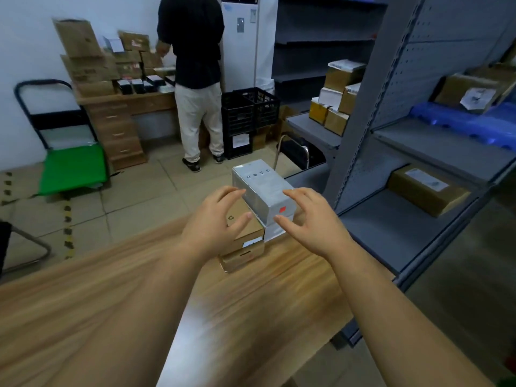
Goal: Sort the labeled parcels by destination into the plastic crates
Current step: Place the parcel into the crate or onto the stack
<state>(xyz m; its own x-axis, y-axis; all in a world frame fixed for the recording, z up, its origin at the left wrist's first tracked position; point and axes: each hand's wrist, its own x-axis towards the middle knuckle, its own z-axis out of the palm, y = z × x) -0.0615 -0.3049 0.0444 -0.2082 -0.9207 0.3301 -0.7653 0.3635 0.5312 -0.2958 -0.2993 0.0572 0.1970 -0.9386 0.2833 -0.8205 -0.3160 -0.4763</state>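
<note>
A silvery grey box (261,188) with a small red square on its near end lies on top of a stack of parcels at the far edge of the wooden table (139,289). Under it sit two brown cardboard boxes (245,241) and a white box (275,231). My left hand (220,219) hovers at the grey box's left side, fingers spread and loosely bent. At the right side my right hand (305,219) is spread the same way. Neither hand grips anything. Black plastic crates (248,113) stand stacked on the floor by the far wall.
A grey metal shelf unit (418,169) with several parcels fills the right side. A person (195,79) in a dark shirt stands at a far desk piled with cardboard boxes. A green platform trolley (69,163) is at the left. A black chair (298,152) stands beyond the table.
</note>
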